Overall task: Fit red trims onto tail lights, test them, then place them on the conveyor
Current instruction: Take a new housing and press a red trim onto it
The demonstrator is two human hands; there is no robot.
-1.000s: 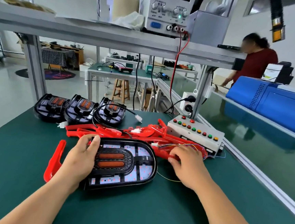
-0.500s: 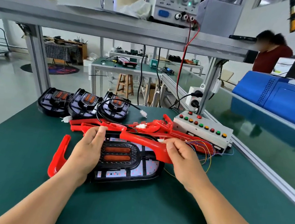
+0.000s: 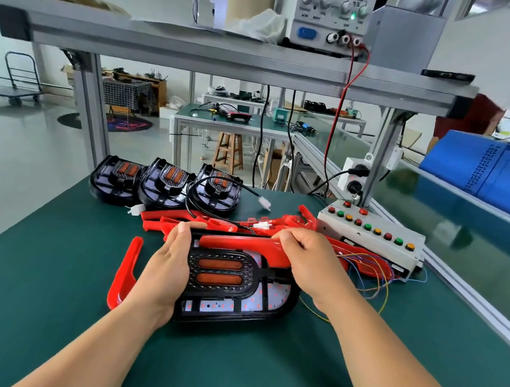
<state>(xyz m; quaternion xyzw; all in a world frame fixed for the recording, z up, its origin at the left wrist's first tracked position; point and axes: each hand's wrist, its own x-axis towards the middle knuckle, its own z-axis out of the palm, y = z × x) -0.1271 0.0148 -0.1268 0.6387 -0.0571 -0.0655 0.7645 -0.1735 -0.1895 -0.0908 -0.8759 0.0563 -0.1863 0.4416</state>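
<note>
One tail light [image 3: 222, 306]: left hand [image 3: 167, 266] clasps its left edge, right hand [image 3: 312, 260] pinches red trim [image 3: 243, 243] along its far edge.

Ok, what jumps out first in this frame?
Centre of the bench: a black tail light gripped by the left hand, while the right hand holds a red trim along its far edge. Behind lie a heap of red trims and three more tail lights; a button box sits right.

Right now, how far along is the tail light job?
Done: nothing finished shows. In hand: left hand holds the light, right hand holds a trim along its top edge, not seated. Left: seating it, testing, conveyor; three more lights wait at the back.
</note>
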